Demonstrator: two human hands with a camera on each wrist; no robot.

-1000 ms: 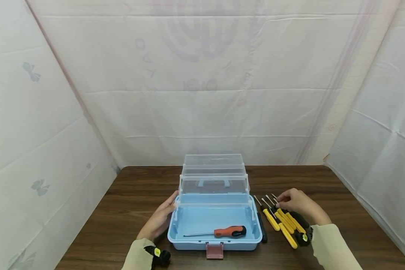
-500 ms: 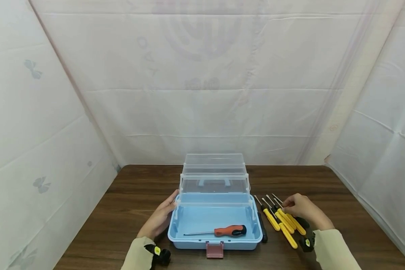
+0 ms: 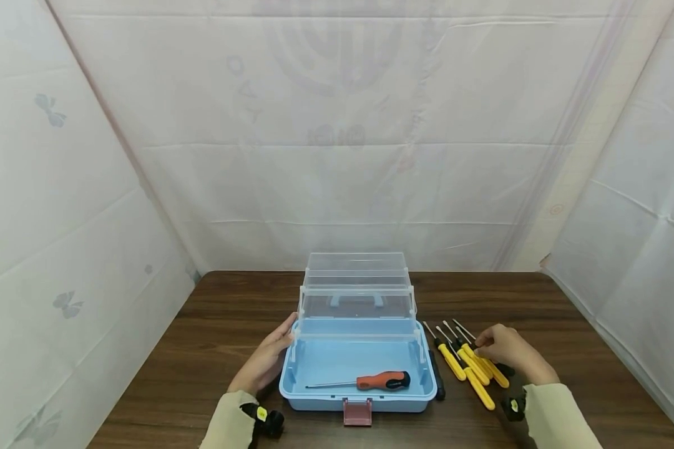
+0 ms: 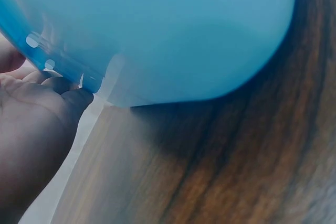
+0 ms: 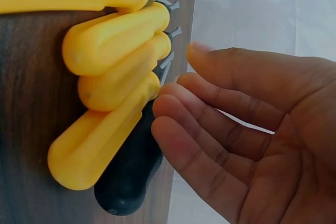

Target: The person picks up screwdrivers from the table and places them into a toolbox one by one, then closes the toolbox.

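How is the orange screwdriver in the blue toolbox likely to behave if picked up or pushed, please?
The orange screwdriver should stay stiff, given its straight metal shaft. It probably feels heavier at the handle, which looks much thicker than the shaft. Pushed, its rounded handle may roll a little, though the walls of the blue toolbox would likely stop it.

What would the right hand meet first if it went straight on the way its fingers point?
Probably the black handle just ahead of the right hand, with a yellow handle beyond; depth is unclear.
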